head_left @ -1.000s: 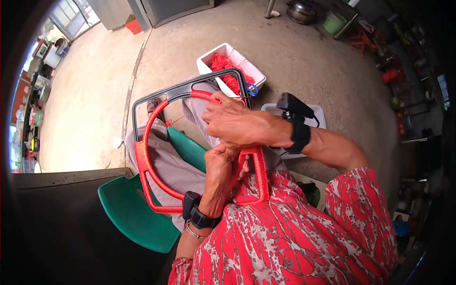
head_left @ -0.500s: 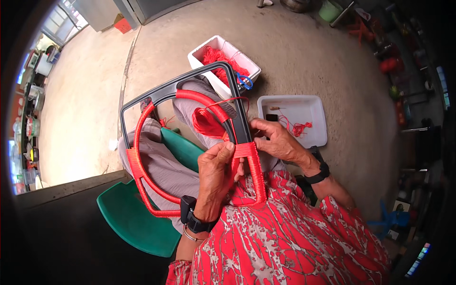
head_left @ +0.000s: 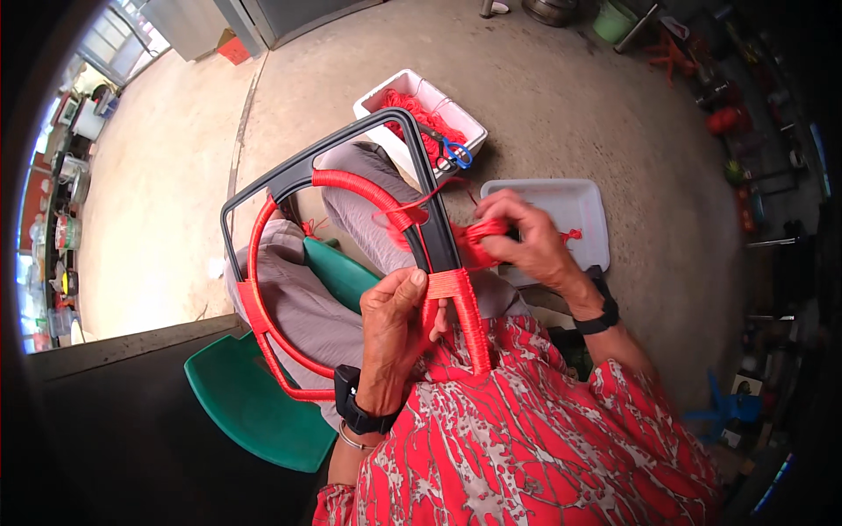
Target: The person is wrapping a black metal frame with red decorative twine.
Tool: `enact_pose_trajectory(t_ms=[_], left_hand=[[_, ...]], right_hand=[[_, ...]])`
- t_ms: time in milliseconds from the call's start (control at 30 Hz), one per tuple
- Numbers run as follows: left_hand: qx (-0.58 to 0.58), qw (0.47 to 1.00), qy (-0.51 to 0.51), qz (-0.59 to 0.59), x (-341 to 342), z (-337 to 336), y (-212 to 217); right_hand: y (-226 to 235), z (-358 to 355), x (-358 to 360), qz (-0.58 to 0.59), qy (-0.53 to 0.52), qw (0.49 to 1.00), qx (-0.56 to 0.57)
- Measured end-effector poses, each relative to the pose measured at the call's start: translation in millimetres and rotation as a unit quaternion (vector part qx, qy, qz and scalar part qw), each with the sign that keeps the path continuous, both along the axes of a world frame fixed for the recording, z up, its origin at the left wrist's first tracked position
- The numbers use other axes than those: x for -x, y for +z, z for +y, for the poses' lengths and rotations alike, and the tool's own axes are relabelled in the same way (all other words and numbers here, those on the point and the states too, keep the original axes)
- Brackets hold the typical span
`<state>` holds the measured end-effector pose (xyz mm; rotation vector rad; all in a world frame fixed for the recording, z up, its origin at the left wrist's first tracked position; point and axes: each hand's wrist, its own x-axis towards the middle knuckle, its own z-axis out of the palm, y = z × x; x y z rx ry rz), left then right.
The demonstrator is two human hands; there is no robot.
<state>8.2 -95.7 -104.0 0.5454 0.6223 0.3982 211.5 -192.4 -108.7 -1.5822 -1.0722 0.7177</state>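
A black frame (head_left: 306, 138) with a rounded-square outer rim and a ring inside it rests across my lap. Red cord wrapping (head_left: 474, 335) covers much of the ring and the near part of the rim. My left hand (head_left: 394, 317) grips the frame's right side, its thumb pressed at the edge of the wrapped section. Just right of the frame, my right hand (head_left: 529, 235) is closed around a bundle of red cord (head_left: 474, 243), blurred by motion. From the bundle a loose strand runs over the bar to the ring.
Beyond my knees stands a white box (head_left: 465, 123) of tangled red cord, blue-handled scissors (head_left: 457, 155) at its edge. A white tray (head_left: 592, 197) with cord scraps lies on the floor to the right. Green plastic seats (head_left: 254, 412) are at my left and between my legs.
The cord bundle, which hung inside the ring, is now in my right hand to the right of the frame. My left hand keeps its grip in nearly the same place.
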Motion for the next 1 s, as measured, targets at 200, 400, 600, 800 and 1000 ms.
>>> enact_pose_trajectory(t_ms=[200, 400, 600, 800, 1000], left_hand=[[0.018, 1.000, -0.005, 0.013, -1.4, -0.4, -5.3], [0.002, 1.000, -0.010, 0.010, -1.7, 1.3, -9.6], [0.016, 0.999, -0.001, 0.037, -1.0, 1.0, -12.8], [0.016, 0.999, -0.014, 0.038, -6.5, -0.1, -9.7], [0.001, 0.999, -0.006, 0.047, -3.6, 1.2, -11.0]], right_hand=[[61.7, -4.5, -2.9, 0.253, -0.008, 0.954, -0.163], [78.0, -48.9, -35.9, 0.505, 0.011, 0.849, -0.154], [23.2, -153.8, -83.2, 0.424, -0.176, 0.888, -0.030], [-61.6, -221.5, -125.0, 0.098, -0.431, 0.850, 0.286], [-8.7, -79.2, -41.4, 0.262, -0.133, 0.933, 0.208]])
